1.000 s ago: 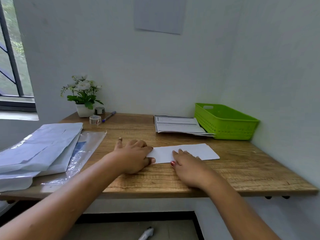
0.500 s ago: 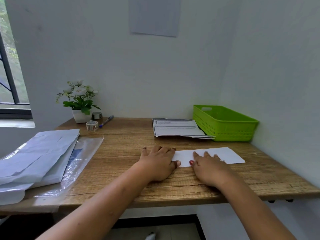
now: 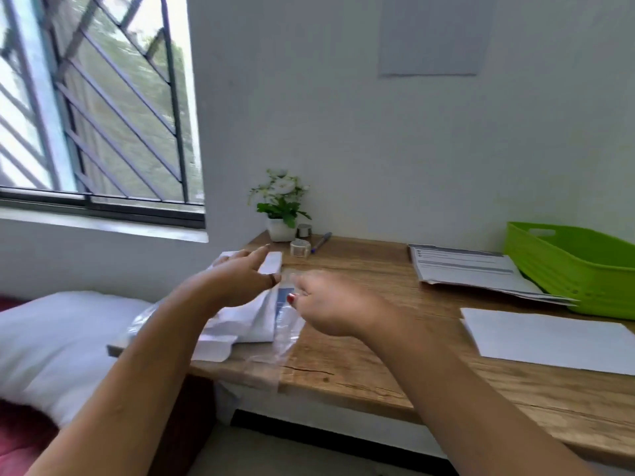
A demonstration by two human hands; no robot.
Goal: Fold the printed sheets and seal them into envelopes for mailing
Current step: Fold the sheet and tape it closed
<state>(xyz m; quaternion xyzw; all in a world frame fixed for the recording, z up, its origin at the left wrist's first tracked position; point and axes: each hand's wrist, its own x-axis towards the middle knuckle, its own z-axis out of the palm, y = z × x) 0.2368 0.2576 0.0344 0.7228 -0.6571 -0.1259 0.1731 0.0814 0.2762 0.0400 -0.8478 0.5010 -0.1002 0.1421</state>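
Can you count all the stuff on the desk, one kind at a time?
Green basket: 1
Flower pot: 1
Pen: 1
Tape roll: 1
Silver tin: 1
Printed-sheet stack: 1
Folded sheet: 1
Envelope pile: 1
Clear plastic bag: 1
Total: 9

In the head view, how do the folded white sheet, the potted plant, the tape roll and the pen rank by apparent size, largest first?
1. folded white sheet, nearest the camera
2. potted plant
3. tape roll and pen: alike, pen longer but thinner, unranked
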